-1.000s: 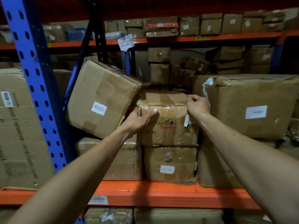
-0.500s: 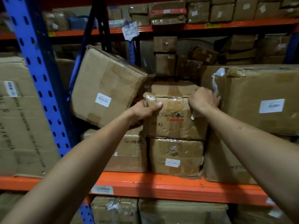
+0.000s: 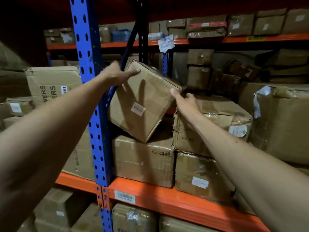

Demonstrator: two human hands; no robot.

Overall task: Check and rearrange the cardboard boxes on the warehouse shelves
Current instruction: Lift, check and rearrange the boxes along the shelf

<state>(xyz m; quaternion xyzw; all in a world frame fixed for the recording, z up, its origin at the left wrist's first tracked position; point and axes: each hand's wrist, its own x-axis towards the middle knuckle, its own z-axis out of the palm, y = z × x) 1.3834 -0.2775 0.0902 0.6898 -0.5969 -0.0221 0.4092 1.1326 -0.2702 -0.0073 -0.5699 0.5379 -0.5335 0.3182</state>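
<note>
Head view shows me both hands on the tilted box (image 3: 142, 101), which I take as my landmark. It sits cocked on one corner, its lowest corner resting on the box marked G-0702 (image 3: 143, 160) directly beneath it, and its left side leans against the blue upright (image 3: 91, 101) of the rack. I see my left hand (image 3: 120, 75) spread flat, fingers fairly wide, over the upper left corner of the tilted box, touching its top edge. My right hand (image 3: 184, 102) is at the right-hand corner of the tilted box, thumb tip pressed against that corner and the other fingers loosely curled; I cannot tell whether they grip anything. Just right of the tilted box, under my right wrist, sits a taped box (image 3: 217, 124) stacked on another wrapped box (image 3: 200, 176). Below all of these runs the orange shelf beam (image 3: 167, 198). A white label (image 3: 138, 109) shows on the front face of the tilted box. Far right of it stands a large box (image 3: 284, 124) with torn tape.
</note>
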